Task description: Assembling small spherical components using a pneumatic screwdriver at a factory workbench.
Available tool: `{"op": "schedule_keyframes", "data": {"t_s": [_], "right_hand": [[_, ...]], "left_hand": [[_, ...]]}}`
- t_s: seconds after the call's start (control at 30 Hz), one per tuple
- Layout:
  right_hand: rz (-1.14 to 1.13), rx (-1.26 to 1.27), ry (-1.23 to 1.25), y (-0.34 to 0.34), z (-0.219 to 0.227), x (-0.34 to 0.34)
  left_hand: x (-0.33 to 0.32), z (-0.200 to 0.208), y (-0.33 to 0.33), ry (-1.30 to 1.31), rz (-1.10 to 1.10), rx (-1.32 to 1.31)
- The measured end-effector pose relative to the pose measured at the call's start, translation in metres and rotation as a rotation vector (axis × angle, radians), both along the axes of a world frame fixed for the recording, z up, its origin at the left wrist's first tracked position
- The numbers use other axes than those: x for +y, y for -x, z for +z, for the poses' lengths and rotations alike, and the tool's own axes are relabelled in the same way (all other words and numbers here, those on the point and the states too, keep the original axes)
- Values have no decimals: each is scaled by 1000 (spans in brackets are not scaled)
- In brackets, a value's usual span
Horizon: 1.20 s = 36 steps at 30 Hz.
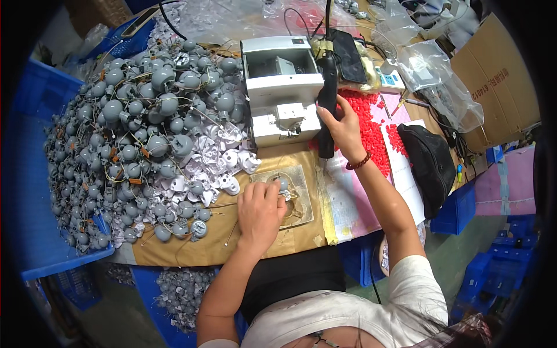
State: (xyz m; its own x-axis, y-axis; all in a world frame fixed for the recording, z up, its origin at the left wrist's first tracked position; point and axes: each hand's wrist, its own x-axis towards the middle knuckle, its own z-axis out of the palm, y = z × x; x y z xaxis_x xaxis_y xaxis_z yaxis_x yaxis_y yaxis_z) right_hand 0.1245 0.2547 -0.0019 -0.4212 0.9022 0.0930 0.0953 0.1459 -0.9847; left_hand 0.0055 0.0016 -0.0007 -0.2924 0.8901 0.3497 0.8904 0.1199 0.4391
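Note:
A black upright electric screwdriver (pixel 328 87) hangs from a cable beside the white machine. My right hand (pixel 347 130) is at its right side, with the thumb across the front and the fingers round the far side. On a square metal plate (pixel 301 216) in front of me, my left hand (pixel 259 210) holds a small grey ball-shaped part (pixel 283 184) by its fingertips. Part of that piece is hidden under the fingers. A white piece with a thin wire shows next to it on the plate.
A large heap of grey ball parts (pixel 168 104) with wires and white shells (pixel 214 153) covers the left. The white machine (pixel 281 87) stands behind the plate. Red small pieces (pixel 371 133), a black pouch (pixel 426 165) and a cardboard box (pixel 499 87) are at right. A blue bin (pixel 43 191) stands far left.

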Motion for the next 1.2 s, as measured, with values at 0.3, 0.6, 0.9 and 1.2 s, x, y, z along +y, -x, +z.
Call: {"op": "schedule_keyframes", "data": {"t_s": [0.3,0.6,0.9,1.2], "right_hand": [[152,599,-264,22,111,-51],[197,345,-379,87,111,-22],[295,227,-43,55,100,-80],[421,318,-9,35,86,-122]], "left_hand": [[-4,1,2,19,9,-28],[-3,-2,1,15,7,-75],[-5,-2,1,44,42,-167],[-5,0,1,68,30,-172]]}}
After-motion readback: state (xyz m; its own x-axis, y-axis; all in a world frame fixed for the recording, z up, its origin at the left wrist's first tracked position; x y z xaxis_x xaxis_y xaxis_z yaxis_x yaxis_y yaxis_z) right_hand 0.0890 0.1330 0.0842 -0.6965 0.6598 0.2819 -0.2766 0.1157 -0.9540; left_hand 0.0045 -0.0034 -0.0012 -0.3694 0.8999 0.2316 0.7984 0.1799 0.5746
